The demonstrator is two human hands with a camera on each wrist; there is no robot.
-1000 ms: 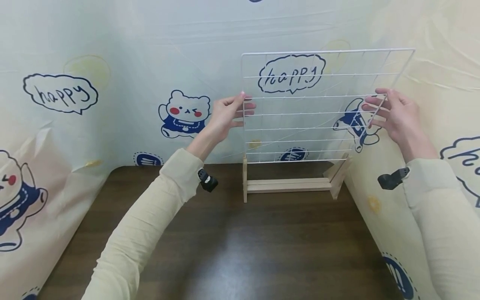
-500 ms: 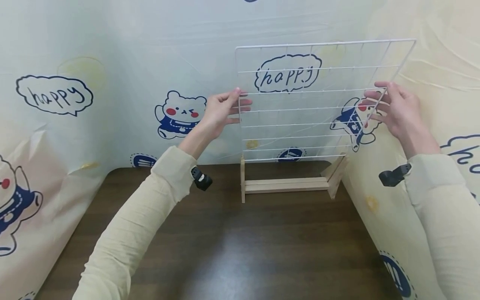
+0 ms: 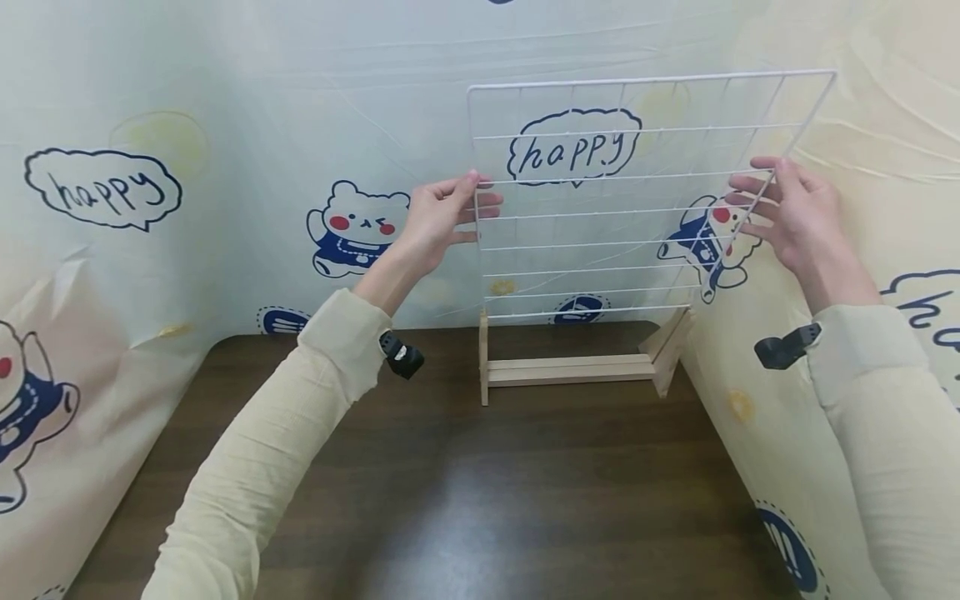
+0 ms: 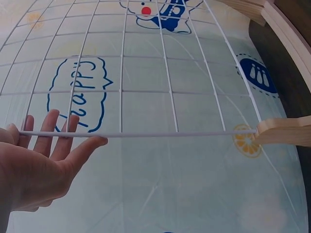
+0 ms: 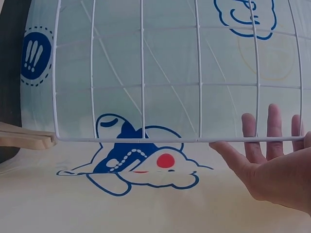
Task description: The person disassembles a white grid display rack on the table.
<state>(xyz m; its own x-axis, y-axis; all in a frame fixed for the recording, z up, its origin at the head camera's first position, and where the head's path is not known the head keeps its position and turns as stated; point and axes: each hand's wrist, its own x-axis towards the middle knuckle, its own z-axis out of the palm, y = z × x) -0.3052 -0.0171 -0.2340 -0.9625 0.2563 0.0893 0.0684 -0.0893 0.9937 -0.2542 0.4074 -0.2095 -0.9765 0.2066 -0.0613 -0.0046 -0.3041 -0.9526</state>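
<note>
Grid (image 4: 122,91) of thin white wire

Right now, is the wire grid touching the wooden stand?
Touching. The left wrist view shows it: the lower corner of the wire grid meets the end of the wooden stand's upright, with no gap visible.

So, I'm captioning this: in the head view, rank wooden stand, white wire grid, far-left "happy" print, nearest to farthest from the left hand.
1. White wire grid: left edge held by the left hand.
2. Wooden stand: below right.
3. Far-left "happy" print: well leftward.
</note>
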